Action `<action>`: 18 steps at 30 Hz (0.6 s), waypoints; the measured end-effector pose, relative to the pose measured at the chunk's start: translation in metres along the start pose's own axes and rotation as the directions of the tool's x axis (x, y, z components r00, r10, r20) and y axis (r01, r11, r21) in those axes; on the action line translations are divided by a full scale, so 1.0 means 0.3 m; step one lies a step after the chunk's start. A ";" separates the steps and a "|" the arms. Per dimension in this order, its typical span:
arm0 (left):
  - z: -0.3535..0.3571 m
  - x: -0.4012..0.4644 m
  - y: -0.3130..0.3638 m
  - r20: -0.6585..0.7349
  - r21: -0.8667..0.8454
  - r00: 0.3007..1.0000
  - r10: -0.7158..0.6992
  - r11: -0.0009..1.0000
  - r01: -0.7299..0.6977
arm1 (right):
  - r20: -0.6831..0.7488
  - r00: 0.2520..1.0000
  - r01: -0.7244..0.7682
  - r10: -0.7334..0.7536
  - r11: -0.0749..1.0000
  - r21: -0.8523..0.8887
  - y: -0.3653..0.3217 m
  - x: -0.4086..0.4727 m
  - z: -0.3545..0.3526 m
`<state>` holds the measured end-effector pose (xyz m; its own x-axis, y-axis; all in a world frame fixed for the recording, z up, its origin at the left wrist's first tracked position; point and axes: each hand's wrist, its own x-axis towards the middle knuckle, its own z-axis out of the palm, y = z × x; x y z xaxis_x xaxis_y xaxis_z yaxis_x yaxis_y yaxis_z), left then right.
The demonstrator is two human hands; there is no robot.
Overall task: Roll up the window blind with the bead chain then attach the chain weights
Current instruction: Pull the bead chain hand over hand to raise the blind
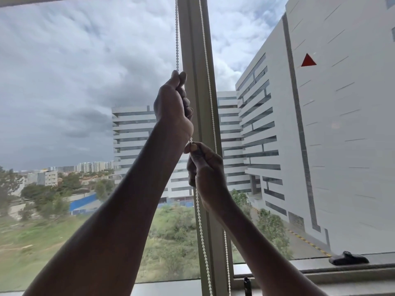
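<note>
A white bead chain [177, 35] hangs in a loop in front of the window's centre post [196, 50]. My left hand [174, 103] is raised and grips the near strand in its fist. Just below it, my right hand [204, 167] pinches the same strand between thumb and fingers. The strand runs on down [203, 242] below my right hand. The far strand [206, 60] hangs free along the post. The blind's bottom edge [38, 1] shows at the top left corner, almost fully rolled up. I see no chain weights.
Large window panes show sky and buildings outside. A black window handle [348, 257] lies on the lower frame at the right. A small dark object [247, 284] stands on the sill [166, 289] near the post's foot.
</note>
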<state>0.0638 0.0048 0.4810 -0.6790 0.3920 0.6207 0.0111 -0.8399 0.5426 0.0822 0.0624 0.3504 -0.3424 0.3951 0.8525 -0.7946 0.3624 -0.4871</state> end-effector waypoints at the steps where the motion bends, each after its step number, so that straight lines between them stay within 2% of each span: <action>1: -0.004 -0.002 -0.003 -0.001 -0.006 1.000 0.009 1.000 -0.009 | 0.005 1.000 -0.001 0.001 1.000 0.000 0.000 -0.004 0.001; 9: 0.006 -0.017 -0.012 -0.010 -0.027 0.999 0.031 0.999 -0.031 | 0.024 0.999 -0.027 0.026 0.998 0.062 -0.014 -0.019 0.004; 18: -0.086 -0.012 -0.067 0.002 0.083 1.000 -0.012 0.997 0.011 | 0.084 0.991 -0.110 0.107 0.993 0.031 0.045 -0.058 -0.017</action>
<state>0.0470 0.0106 0.4534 -0.6773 0.4026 0.6157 0.0639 -0.8015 0.5945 0.0801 0.0647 0.3279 -0.4666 0.3593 0.8082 -0.7669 0.2907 -0.5721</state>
